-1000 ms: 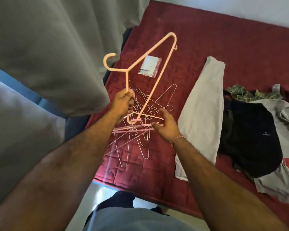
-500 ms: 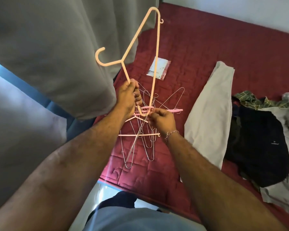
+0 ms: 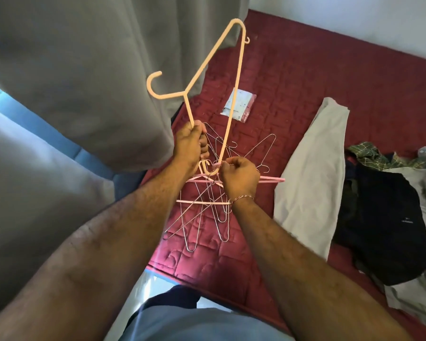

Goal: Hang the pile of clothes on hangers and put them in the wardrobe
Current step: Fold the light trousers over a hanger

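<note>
Cream hanger (image 3: 232,99) in left hand (image 3: 189,145), right hand (image 3: 239,177) at its corner

Both forearms were bare from the lower corners of the frame up to the hands, with no sleeves showing anywhere along them. The left hand (image 3: 188,143) wore nothing. The right hand (image 3: 240,178) had a thin metal bracelet (image 3: 241,198) round its wrist (silver-toned with a coppery tint, a slim twisted band). At the bottom centre of the frame a grey-blue shirt (image 3: 194,323) covered the torso, with dark trousers (image 3: 175,296) just above it.
</note>
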`<state>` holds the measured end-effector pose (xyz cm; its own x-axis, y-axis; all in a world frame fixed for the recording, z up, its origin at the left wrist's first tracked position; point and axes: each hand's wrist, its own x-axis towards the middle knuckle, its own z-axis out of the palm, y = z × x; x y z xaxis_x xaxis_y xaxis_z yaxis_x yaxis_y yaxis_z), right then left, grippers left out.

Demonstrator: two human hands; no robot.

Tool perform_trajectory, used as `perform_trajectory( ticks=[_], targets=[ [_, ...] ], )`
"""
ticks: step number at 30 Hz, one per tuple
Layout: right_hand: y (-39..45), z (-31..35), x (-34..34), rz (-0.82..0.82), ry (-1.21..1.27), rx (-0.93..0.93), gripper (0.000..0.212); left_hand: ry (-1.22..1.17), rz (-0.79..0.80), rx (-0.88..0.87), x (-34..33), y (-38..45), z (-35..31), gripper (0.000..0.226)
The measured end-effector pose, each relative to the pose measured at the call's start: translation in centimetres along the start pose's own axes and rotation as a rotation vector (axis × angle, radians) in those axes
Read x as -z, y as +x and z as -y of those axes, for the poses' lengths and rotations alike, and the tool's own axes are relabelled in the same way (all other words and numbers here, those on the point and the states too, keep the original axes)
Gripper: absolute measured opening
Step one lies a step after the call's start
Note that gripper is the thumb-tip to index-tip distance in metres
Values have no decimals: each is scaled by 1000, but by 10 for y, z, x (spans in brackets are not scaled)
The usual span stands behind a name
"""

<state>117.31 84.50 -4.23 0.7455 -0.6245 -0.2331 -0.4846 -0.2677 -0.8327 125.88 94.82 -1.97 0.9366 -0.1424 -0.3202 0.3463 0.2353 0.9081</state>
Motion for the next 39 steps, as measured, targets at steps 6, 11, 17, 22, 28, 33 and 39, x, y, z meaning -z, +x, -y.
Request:
perform_trajectory(
  ticks=[6,11,17,22,28,33,39],
  targets=[
    [4,8,-5,342,-165,433,39,63,4,21,14,6,1,33],
    [20,-3,-2,515,-333,587,47,-7,28,44,23,7,7,34],
    [12,-11,0,371,-75,226,30,-53,22,47,26,5,11,36],
    [23,-14,-3,260,63,-110,42,-31,76,63,29,1,6,36],
    [33,11,-14,168,9,-178,48,-46,184,99,20,-6,1,36],
    [36,28,-22,179,-102,-203,44,-122,218,112,19,-7,4,34],
    [30,29,-21,172,-200,-139,34,-116,216,118,24,-3,6,36]
  ],
)
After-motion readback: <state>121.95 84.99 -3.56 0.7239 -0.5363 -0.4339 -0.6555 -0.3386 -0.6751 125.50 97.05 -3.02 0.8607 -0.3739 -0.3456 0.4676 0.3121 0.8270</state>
